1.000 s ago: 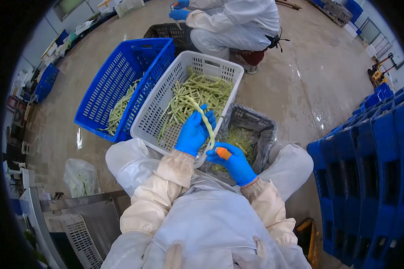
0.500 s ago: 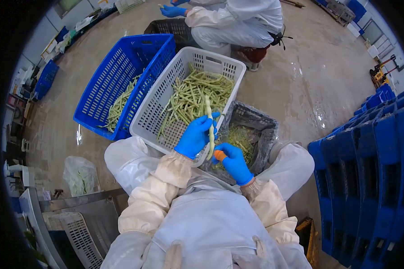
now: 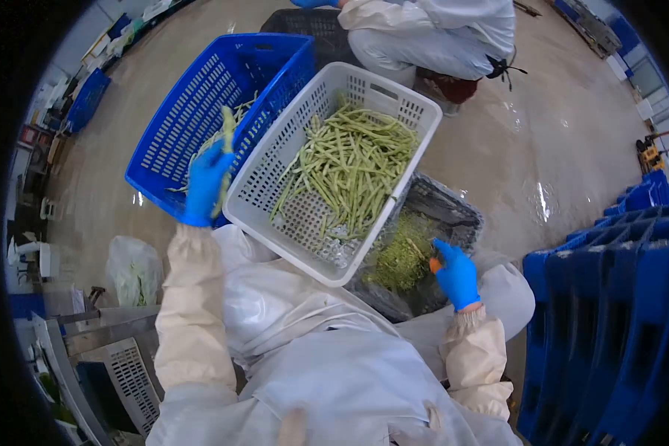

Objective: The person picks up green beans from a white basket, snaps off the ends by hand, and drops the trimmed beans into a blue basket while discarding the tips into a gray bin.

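Observation:
Blue-gloved, my left hand [image 3: 209, 182] is closed on a long green bean [image 3: 227, 130], over the near right edge of the blue basket [image 3: 152, 160], where more beans lie. Between my hands, the white basket [image 3: 334, 276] holds a heap of green beans [image 3: 357, 160]. My right hand [image 3: 455, 274], gloved in blue too, is closed round a small orange object [image 3: 435, 264], mostly hidden by the fingers. Just left of that hand, a dark bin lined with plastic [image 3: 461, 215] contains green trimmings [image 3: 403, 260].
A co-worker in white [image 3: 431, 37] sits beyond the baskets, near a dark crate [image 3: 312, 33]. Blue pallets [image 3: 602, 320] stand stacked at the right. At the left are a clear plastic bag [image 3: 134, 271] and a metal frame [image 3: 59, 372] with a white crate [image 3: 132, 383].
My left hand has carried the bean left, from above the white basket's near edge to the blue basket. My right hand has moved away to the right with the orange object. The view has shifted.

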A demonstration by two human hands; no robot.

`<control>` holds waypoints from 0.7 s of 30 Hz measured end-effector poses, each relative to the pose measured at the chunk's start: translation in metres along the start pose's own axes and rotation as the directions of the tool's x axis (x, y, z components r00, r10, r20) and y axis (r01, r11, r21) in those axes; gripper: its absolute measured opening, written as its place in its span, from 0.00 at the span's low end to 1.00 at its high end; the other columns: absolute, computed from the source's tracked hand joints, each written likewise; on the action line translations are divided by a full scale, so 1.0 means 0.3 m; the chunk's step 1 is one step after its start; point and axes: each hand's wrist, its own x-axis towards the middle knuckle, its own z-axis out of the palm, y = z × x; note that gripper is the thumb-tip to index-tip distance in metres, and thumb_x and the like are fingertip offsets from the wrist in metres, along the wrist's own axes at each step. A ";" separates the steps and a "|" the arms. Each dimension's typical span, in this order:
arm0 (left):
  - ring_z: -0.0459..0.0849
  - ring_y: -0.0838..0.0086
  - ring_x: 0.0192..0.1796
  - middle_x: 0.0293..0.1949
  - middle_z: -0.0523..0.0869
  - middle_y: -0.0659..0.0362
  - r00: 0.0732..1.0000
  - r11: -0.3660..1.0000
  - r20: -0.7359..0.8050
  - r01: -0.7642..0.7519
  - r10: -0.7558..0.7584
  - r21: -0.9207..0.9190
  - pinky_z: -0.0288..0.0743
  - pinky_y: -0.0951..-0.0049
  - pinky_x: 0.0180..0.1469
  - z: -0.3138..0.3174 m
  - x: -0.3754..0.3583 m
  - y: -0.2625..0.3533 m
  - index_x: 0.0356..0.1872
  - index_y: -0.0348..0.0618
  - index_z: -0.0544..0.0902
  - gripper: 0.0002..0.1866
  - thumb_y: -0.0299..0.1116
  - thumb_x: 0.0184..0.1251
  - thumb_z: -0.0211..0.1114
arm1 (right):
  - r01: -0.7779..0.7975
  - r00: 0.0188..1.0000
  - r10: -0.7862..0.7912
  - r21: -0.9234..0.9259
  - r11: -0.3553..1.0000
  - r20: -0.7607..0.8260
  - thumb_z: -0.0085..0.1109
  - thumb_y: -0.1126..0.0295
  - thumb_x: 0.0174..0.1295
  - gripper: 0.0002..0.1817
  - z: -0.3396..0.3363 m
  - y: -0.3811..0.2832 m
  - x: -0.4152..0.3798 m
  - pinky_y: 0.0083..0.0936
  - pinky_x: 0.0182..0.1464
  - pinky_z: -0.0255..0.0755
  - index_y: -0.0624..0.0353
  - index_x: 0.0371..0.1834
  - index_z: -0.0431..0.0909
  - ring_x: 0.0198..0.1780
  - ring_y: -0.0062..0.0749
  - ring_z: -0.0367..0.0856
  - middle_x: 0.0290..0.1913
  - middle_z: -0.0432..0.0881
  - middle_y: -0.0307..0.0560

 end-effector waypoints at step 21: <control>0.81 0.48 0.40 0.35 0.83 0.44 0.918 0.656 0.168 0.120 -0.359 0.745 0.74 0.53 0.42 1.085 0.150 -0.961 0.36 0.39 0.79 0.14 0.39 0.54 0.61 | -0.001 0.936 0.038 -0.105 0.994 0.350 0.59 0.68 0.52 0.09 0.123 -0.036 0.144 0.40 0.35 0.66 0.57 0.36 0.77 0.30 0.47 0.74 0.26 0.77 0.49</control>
